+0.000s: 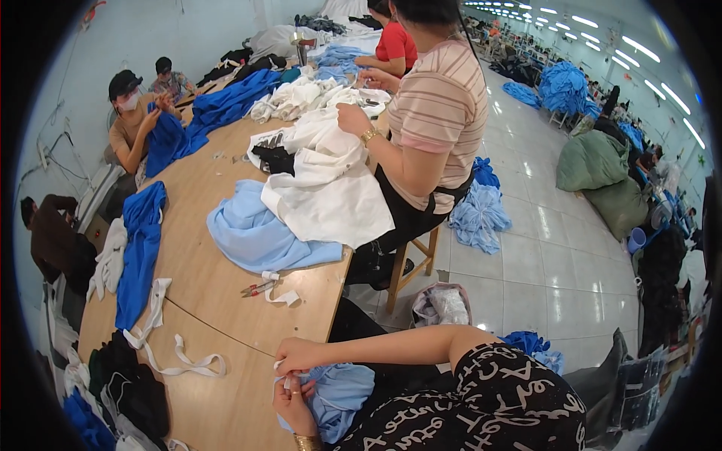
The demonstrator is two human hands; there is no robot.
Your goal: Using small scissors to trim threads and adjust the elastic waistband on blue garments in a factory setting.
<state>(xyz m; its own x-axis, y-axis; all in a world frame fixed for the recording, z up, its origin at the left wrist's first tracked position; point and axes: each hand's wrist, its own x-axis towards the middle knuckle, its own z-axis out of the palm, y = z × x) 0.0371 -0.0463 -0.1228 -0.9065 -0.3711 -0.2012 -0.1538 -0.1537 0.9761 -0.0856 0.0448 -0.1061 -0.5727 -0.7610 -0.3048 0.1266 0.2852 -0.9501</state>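
Observation:
A bunched light blue garment lies at the table's near edge, partly over my lap. My right hand reaches across above it, fingers pinched at a small white piece at the garment's edge. Just below, my left hand, with a gold bracelet at the wrist, closes its fingertips on the same edge of cloth. The two hands almost touch. Fingers cover most of the white piece, so its kind does not show. Beyond them on the table are red-handled thread snips and a short white tape.
White strips and a royal blue cloth lie to the left. White garments and a light blue one are heaped ahead. A co-worker in a striped shirt sits on a wooden stool. Others work around the table.

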